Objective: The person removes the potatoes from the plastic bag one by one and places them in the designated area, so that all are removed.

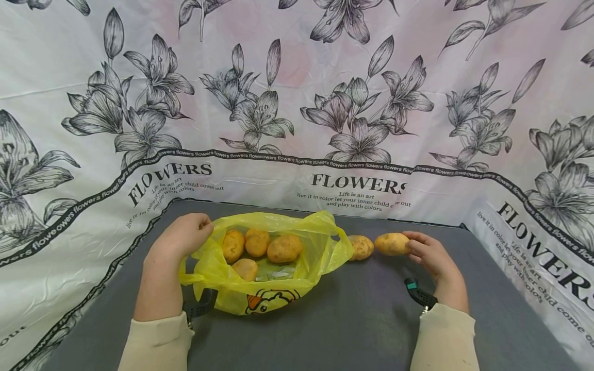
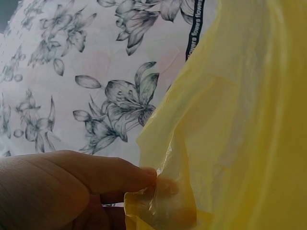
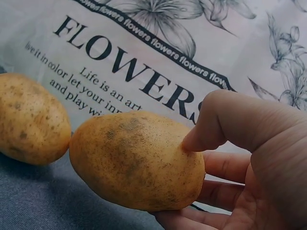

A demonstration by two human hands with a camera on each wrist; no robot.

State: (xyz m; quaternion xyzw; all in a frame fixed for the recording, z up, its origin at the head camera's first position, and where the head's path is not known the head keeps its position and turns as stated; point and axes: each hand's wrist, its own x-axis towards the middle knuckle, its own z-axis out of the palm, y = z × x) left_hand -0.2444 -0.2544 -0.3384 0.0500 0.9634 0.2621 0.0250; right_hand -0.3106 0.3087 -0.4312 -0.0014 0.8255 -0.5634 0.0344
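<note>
My left hand pinches the left edge of a yellow plastic bag, thumb against the thin film in the left wrist view. The bag's mouth gapes upward, with several potatoes inside and a cartoon print on its front. To the right, my right hand grips one end of a potato between thumb and fingers. Another potato lies on the table just left of the held one, partly behind the bag's right handle in the head view.
A dark grey table lies under everything. White fabric printed with flowers and lettering hangs along its back and sides. Dark wrist-worn devices sit at both wrists, beside cream sleeves.
</note>
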